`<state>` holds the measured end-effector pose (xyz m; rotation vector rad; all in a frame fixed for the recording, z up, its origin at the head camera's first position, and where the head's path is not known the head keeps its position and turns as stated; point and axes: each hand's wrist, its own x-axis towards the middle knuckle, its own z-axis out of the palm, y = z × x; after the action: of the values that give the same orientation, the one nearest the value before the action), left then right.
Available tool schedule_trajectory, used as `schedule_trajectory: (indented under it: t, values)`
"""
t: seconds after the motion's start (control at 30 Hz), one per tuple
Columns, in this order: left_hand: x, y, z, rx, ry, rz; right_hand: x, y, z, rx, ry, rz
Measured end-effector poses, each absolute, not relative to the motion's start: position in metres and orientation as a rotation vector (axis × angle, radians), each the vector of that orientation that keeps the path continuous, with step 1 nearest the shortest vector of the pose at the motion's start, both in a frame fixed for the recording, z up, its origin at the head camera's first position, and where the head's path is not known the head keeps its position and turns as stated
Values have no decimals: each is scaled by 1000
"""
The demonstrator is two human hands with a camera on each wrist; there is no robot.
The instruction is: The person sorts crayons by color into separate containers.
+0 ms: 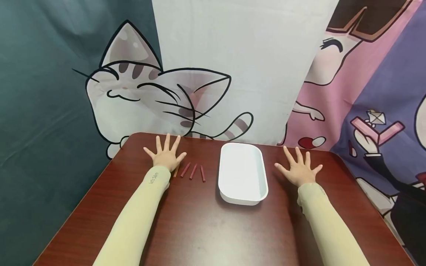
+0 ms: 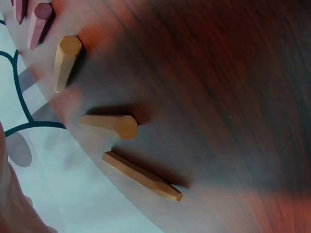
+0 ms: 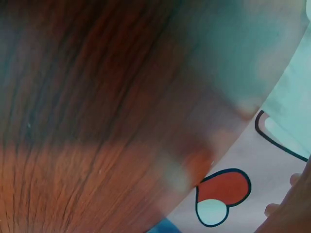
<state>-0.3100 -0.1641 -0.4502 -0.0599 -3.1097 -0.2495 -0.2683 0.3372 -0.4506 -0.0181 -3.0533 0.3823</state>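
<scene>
My left hand (image 1: 165, 158), fingers straight and spread, is held over the far left of the table with nothing in it. Just right of it lie red crayons (image 1: 193, 172) and part of an orange crayon (image 1: 176, 170); the hand or sleeve hides others. The left wrist view shows several short orange crayons (image 2: 143, 177) apart on the wood, with reddish crayons (image 2: 40, 26) at the top left. A white rectangular tray (image 1: 242, 201) sits between the hands. To its right, my right hand (image 1: 299, 171) is spread wide, holding nothing.
The dark brown wooden table (image 1: 213, 236) has its far edge against a printed cloth (image 1: 246, 74) with cartoon figures. In the right wrist view, bare tabletop (image 3: 73, 184) meets the cloth at the right. Light yellow sleeves (image 1: 133, 218) cover both arms.
</scene>
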Motion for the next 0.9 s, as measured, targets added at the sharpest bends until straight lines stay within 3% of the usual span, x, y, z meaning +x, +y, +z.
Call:
schedule_trajectory:
  t: [0.47, 0.9]
  values:
    - [-304, -161, -454, -87, -3086, -329, -255, 313, -440, 121, -3015, 332]
    - [-294, -160, -420, -82, -3028, -590, -227, 273, -438, 290, -2904, 453]
